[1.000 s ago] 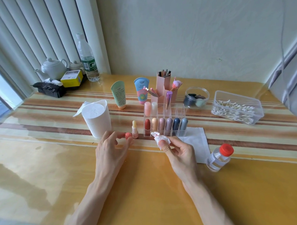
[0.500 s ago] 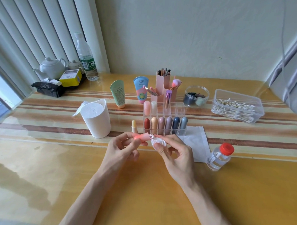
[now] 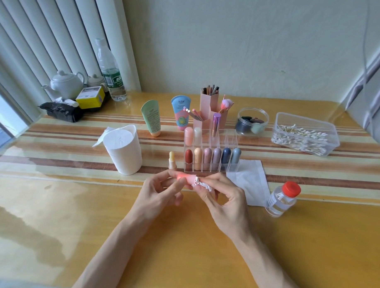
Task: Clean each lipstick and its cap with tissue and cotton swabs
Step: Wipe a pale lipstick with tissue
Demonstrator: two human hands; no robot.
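Pink cap (image 3: 184,177) lay crosswise, pinched in your left hand (image 3: 159,194); its mouth faced right, meeting tissue (image 3: 202,184) pinched in your right hand (image 3: 225,203).

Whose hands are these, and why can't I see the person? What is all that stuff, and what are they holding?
No robot here: these are a person's two bare hands. The camera sits on their head and looks down, so you only see arms and hands. The left hand holds a pink lipstick cap in its fingers. The right hand pinches a crumpled tissue against one end of it, to wipe it. An uncapped lipstick stands on the yellow table, beside a clear rack of other lipsticks. To the right are a box of cotton swabs and a red-capped bottle; to the left, a white tub of tissue.
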